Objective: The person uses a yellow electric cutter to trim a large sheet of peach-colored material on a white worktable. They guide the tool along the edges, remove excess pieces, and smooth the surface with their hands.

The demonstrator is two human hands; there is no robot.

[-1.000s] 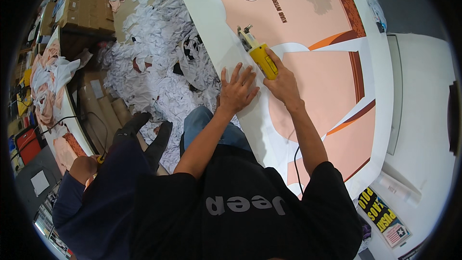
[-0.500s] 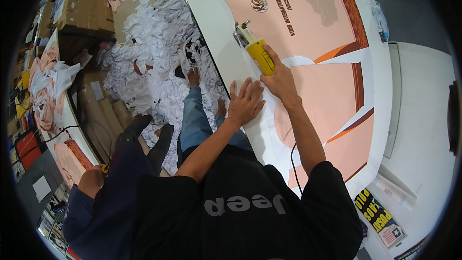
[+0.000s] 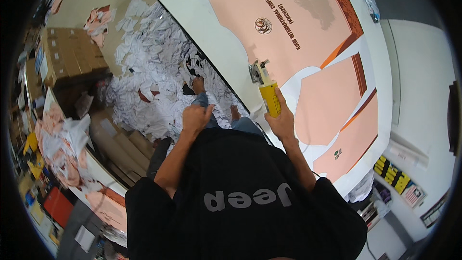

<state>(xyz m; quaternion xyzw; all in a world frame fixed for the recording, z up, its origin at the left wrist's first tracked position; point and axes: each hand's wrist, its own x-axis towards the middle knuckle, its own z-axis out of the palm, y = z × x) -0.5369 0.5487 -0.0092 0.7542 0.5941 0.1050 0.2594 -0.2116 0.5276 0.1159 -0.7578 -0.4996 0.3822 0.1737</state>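
My right hand [image 3: 283, 121] is wrapped round the yellow body of an electric rotary fabric cutter [image 3: 268, 97]. The cutter's round blade head rests at the lower edge of a large salmon-pink printed fabric panel [image 3: 284, 50], beside its curved outline. Smaller pink panels [image 3: 320, 101] with brown and orange trim lie just right of my right hand on white material. Off the table's left edge, my left hand [image 3: 195, 119] is held in front of my body with its fingers curled in. Whether anything is inside those fingers is hidden.
The white table [image 3: 211, 36] runs diagonally, its dark edge close to my legs. White fabric scraps [image 3: 149, 62] cover much of the floor at left. Cardboard boxes [image 3: 72, 55] stand beyond them, and another table with heaped cloth [image 3: 67, 144] is at far left. A cord trails by my right arm.
My left hand has left the table, moved left and curled up. The cutter has swung more upright and come nearer to me. My view has shifted, and the person at left is mostly out of it.
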